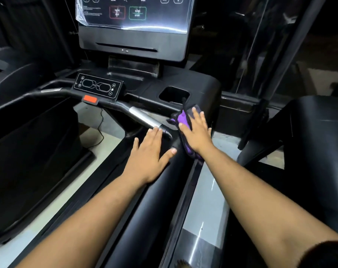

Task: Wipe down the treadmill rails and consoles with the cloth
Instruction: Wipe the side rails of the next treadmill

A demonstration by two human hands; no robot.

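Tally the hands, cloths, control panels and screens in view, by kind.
Hands: 2, left hand and right hand
Purple cloth: 1
Control panel: 1
Console screen: 1
Total: 5

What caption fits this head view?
Right hand presses purple cloth on treadmill rail; left hand rests flat beside it.

My treadmill's black side rail [160, 190] carries my left hand [152, 151], flat on top with fingers straight. Just beside it, my right hand [196, 132] presses the purple cloth [182, 118] against the rail's outer edge, or perhaps the console base; blur hides which.
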